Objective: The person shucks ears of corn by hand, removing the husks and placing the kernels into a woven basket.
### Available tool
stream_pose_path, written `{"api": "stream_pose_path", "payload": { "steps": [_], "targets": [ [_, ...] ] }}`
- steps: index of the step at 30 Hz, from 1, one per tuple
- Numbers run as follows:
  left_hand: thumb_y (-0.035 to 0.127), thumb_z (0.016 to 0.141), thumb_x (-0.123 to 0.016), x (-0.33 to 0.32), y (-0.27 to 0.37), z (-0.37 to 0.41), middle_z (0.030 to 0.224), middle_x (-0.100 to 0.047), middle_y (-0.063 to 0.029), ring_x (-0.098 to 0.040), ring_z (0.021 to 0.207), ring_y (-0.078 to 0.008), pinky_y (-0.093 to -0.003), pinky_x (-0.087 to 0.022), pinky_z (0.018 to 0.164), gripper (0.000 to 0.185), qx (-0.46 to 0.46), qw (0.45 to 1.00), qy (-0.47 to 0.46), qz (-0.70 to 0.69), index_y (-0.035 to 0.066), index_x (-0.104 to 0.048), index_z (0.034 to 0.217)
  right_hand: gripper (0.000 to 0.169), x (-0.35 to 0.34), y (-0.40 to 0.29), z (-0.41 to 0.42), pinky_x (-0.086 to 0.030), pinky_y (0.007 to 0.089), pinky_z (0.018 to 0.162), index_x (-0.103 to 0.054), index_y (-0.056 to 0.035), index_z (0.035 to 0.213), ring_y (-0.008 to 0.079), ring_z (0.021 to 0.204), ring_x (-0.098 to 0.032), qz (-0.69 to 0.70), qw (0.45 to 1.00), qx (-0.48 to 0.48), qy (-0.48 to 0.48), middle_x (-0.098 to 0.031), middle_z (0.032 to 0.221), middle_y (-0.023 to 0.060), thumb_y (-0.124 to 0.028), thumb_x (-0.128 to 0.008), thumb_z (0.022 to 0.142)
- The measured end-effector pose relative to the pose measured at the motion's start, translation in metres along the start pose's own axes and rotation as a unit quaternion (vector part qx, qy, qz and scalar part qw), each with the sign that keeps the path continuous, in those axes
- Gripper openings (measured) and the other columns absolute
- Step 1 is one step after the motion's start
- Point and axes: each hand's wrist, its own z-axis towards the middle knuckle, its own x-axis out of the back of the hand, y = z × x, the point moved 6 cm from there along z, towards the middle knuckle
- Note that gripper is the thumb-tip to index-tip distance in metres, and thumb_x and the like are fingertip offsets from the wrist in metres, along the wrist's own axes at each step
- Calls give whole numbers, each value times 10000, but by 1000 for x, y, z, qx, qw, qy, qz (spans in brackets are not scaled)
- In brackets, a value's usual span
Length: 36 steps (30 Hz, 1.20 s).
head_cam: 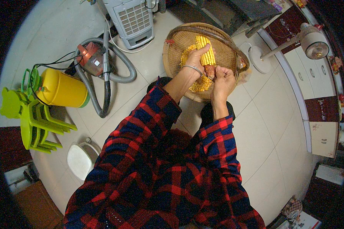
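Note:
My left hand (195,60), with a metal bangle at the wrist, grips an ear of yellow corn (205,48) over a round woven basket (172,54). The ear's lower end is a bare reddish-brown cob (209,71), while kernels still cover its upper part. Beside that bare end is my right hand (224,81), its thumb and fingertips drawn together against the cob. Something thin and dark shows near those fingertips, too small to identify. Loose yellow kernels (201,85) lie in the basket, partly hidden beneath my left hand and the ear.
An arched handle (206,30) spans the basket. A grey air cooler (133,23) and a vacuum cleaner (93,58) stand to the left, with a yellow sprayer tank (63,88), stacked green chairs (41,123) and a white stool (79,160). On the right are a pedestal fan (314,43) and cabinets (311,71).

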Motion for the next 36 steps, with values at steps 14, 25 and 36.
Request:
{"api": "stream_pose_path", "payload": {
  "steps": [14, 25, 36],
  "targets": [
    [86, 748, -649, -7, 1, -9, 757, -573, -62, -562, 651, -172, -306, -482, 585, 151, 8, 1000, 16, -18, 38, -549, 849, 123, -6, -21, -7, -392, 201, 526, -577, -10, 709, 66, 565, -481, 102, 994, -36, -29, -559, 650, 6, -98, -641, 766],
    [218, 783, -620, 2, -1, -3, 848, -599, -93, -581, 719, -196, -349, -492, 611, 252, -32, 998, 25, 37, 71, -528, 966, 65, -5, -13, -5, -417, 219, 564, -600, 5, 715, 84, 599, -508, 99, 993, -45, -45, -579, 665, 18, -45, -619, 752],
    [132, 750, -662, -1, 0, -5, 772, -566, -60, -564, 686, -180, -347, -484, 605, 185, -11, 999, 42, -20, 49, -541, 862, 58, -9, -35, -12, -421, 227, 571, -549, 3, 734, 90, 608, -511, 119, 990, -46, -63, -556, 659, 16, -9, -605, 741]
  ]
}}
